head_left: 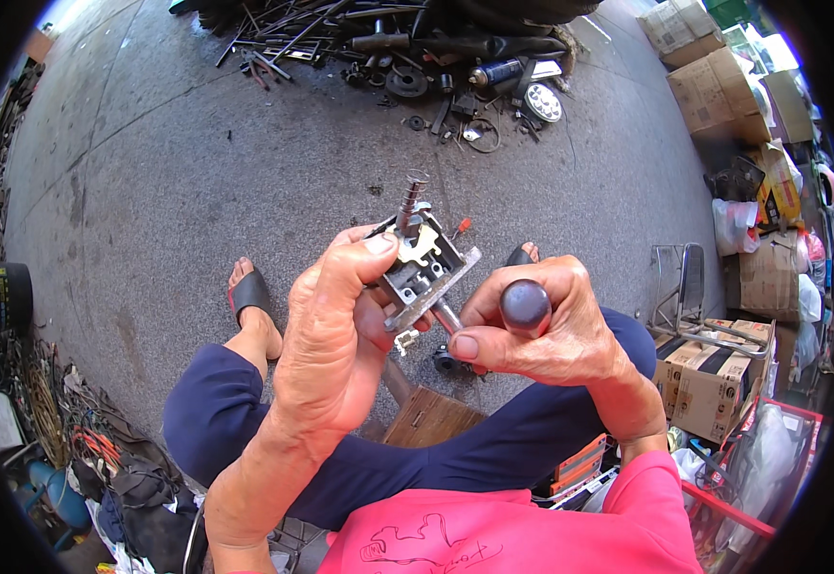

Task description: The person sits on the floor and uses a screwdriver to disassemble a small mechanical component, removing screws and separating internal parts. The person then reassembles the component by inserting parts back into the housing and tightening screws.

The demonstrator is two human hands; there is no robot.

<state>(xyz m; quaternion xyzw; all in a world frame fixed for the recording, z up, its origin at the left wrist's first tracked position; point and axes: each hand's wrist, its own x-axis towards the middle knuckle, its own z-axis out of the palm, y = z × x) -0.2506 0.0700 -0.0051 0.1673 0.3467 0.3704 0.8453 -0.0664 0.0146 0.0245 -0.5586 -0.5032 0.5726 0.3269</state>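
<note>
My left hand (326,325) is closed round an open-sided metal mechanism (422,263), its thumb pressed on the top near a pale plate. A coil spring (411,203) on a rod stands up from it. Out of its lower right side runs a short metal shaft (446,317), which reaches the thumb and finger of my right hand (556,335). The right fingers are wrapped round a dark, round-ended handle (526,307); its far end is hidden by the hand. Whether handle and shaft are one piece, I cannot tell. Below the mechanism shows a small brass-coloured part (405,340).
A wooden block (431,419) lies between my legs. Ahead on the concrete floor is a heap of metal scrap and parts (407,57). Cardboard boxes (713,373) and bags line the right side. Cables and cloth (139,469) clutter the left; a small red item (464,226) shows beyond the mechanism.
</note>
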